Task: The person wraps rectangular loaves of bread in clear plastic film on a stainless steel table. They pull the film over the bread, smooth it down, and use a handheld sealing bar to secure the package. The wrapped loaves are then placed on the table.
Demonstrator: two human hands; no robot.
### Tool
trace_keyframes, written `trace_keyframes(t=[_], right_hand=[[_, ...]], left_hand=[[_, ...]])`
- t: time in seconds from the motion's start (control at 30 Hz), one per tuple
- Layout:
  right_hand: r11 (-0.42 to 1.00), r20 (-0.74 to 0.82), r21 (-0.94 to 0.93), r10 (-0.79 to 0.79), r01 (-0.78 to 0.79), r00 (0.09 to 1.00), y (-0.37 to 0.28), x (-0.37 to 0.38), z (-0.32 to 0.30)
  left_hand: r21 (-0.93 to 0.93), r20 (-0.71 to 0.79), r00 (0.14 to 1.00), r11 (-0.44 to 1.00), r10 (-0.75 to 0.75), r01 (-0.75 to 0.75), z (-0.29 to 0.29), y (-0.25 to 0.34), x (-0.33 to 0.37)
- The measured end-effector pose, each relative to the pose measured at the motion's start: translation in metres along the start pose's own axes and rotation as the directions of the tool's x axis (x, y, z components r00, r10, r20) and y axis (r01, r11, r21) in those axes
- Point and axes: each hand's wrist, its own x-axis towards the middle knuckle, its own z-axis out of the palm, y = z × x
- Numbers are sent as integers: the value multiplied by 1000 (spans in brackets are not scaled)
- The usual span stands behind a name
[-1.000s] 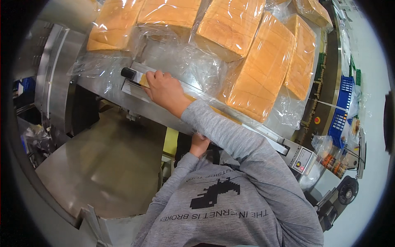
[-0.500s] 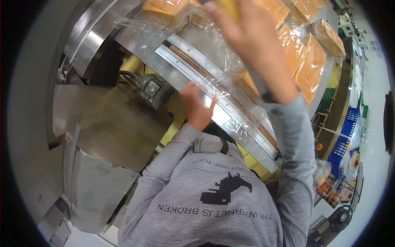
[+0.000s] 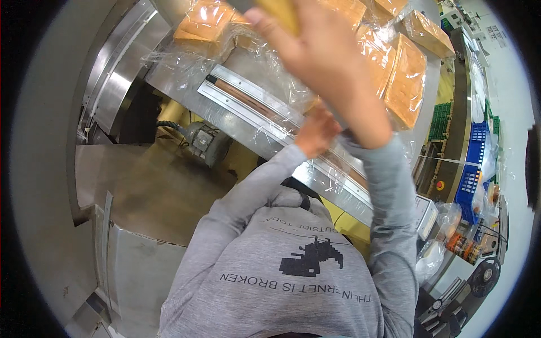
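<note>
My right hand [image 3: 335,59] is raised at the top, its fingers closed round a yellow handle [image 3: 282,16] that runs out of view. Lower down, my left hand [image 3: 318,133] reaches over the long metal sealing bar [image 3: 248,102] with its brown strip. Its fingers are curled in beside clear plastic film and a bread loaf's edge. What they hold is partly hidden by my right forearm. A large block loaf [image 3: 407,81] in clear wrap lies right of my right wrist. Another wrapped loaf [image 3: 204,21] is at the upper left, with loose film around it.
The steel table [image 3: 169,84] carries several more wrapped loaves at its far side. Below its left edge sits a grey motor [image 3: 205,143]. On the right are a conveyor with a red button [image 3: 440,185], blue crates [image 3: 469,186] and a white box [image 3: 426,217].
My left hand has moved right and farther over the sealing bar, and its spread fingers have curled. My right hand stays raised at the yellow handle. The whole view has shifted slightly.
</note>
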Motion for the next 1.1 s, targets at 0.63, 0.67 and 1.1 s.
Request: trace_keyframes(t=[0.63,0.67,1.1], right_hand=[[990,172,51,118,-128,978,17,-4,61],[992,169,57,99,-110,981,16,-2,56],[990,194,46,124,-135,973,0,5,45]], left_hand=[[-638,580,465,-18,-669,770,-74,-41,-105],[-619,585,475,16,-657,785,-69,-45,-104],[-518,657,473,104,-588,849,-29,-29,-106]])
